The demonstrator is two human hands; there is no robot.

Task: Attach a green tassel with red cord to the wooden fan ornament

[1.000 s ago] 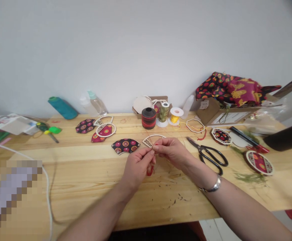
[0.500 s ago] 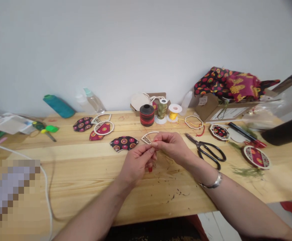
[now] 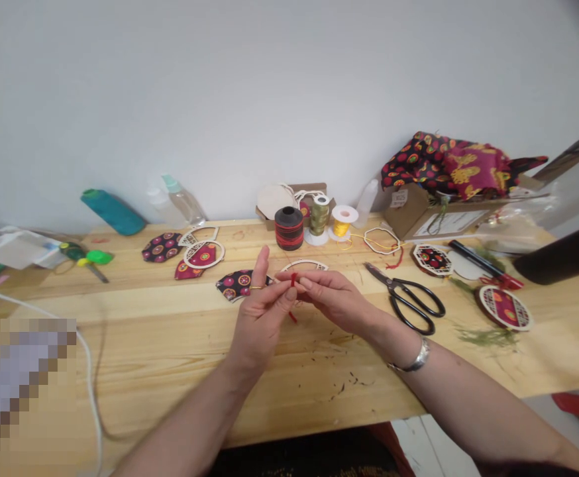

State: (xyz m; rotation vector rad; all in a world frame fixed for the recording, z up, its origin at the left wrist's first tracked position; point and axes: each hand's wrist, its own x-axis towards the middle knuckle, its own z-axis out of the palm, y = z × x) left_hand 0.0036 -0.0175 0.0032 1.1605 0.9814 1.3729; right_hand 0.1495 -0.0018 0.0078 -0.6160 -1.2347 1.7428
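Between my fingertips is a short piece of red cord (image 3: 293, 279), one end hanging below. My left hand (image 3: 264, 311) pinches it with thumb and fingers, one finger raised upright. From the other side my right hand (image 3: 336, 298) pinches the same cord, thumb and forefinger together. Just beyond lie a fan-shaped patterned fabric piece (image 3: 234, 285), partly behind my left fingers, and a pale wooden fan frame (image 3: 314, 264), partly covered by my right hand. Black-handled scissors (image 3: 403, 295) lie to the right of my right hand.
Thread spools stand at the back: red-black (image 3: 289, 228), olive (image 3: 318, 217) and yellow (image 3: 342, 224). A fabric-topped cardboard box (image 3: 436, 218) is back right. Finished-looking round ornaments (image 3: 504, 307) lie right. A white cable (image 3: 87, 358) crosses the left side.
My left forefinger has lifted upright, and my right hand has lowered slightly and flattened. More of the red cord now shows between the fingertips. The view has shifted a little.
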